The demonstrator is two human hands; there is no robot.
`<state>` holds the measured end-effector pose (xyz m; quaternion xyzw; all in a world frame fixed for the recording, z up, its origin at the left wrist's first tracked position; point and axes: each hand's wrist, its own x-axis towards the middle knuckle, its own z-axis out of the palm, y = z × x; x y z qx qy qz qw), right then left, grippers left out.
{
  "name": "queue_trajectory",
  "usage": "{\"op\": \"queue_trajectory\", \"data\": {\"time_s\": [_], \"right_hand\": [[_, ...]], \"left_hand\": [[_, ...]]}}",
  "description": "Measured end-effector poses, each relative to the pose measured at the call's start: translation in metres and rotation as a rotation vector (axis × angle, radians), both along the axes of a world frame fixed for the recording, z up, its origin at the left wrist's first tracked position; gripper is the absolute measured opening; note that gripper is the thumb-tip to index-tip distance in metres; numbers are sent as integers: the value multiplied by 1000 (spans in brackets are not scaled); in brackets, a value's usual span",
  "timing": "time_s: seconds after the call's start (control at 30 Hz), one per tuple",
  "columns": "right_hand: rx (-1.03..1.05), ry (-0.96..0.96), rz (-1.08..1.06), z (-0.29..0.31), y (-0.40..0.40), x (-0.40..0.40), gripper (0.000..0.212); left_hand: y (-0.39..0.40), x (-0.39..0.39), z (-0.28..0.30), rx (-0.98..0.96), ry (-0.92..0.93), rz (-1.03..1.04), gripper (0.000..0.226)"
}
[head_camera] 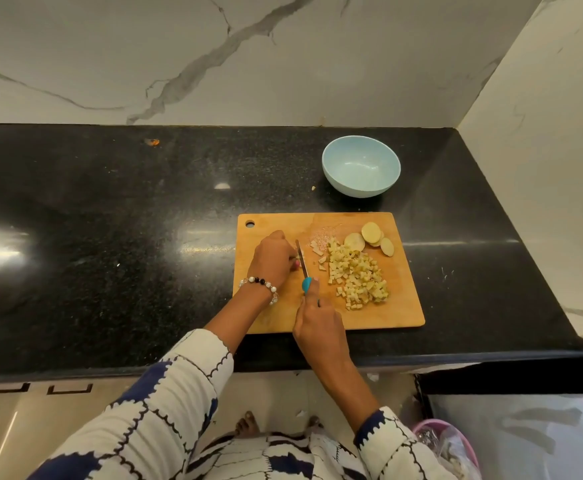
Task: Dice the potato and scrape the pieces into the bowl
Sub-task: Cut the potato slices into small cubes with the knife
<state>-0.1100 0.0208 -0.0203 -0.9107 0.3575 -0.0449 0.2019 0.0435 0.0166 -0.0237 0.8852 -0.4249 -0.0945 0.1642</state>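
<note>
A wooden cutting board (401,306) lies on the black counter. My left hand (274,254) curls over a small potato piece at the board's left part, mostly hiding it. My right hand (319,327) grips a knife with a teal handle (306,284); its blade (302,256) runs along my left fingertips. A heap of diced potato (356,277) sits to the right of the blade. Several round potato slices (371,237) lie at the board's far right. The pale blue bowl (361,166) stands behind the board with nothing visible inside.
The black granite counter (110,237) runs left; its front edge is just below the board. A marble wall rises behind and at the right. One stray potato bit (313,188) lies left of the bowl. A pink bin (449,448) stands on the floor, lower right.
</note>
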Motion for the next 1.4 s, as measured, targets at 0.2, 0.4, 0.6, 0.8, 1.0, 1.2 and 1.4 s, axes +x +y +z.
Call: {"op": "queue_trajectory", "data": {"time_s": [0.2,0.4,0.6,0.8,1.0,1.2,1.4], "right_hand": [[-132,97,34,-4,20,-31,73],[-203,60,-6,-1,17,-32,72],[-47,-95,-98,-3,2,-31,58],[-36,-202,-12,-8,2,-14,54],[-43,-115,4,-11,3,-12,56],[-24,2,70,0,-1,4,59],[-209,83,105,-4,17,-33,80]], "left_hand": [[2,-5,-5,-26,-66,-17,19],[3,-6,-5,-62,-8,24,18],[6,-1,-7,-102,92,69,23],[10,2,-7,-92,94,140,30],[7,-1,-7,-157,149,205,22],[5,0,-5,-131,123,180,18],[5,-3,-6,-124,107,194,19]]}}
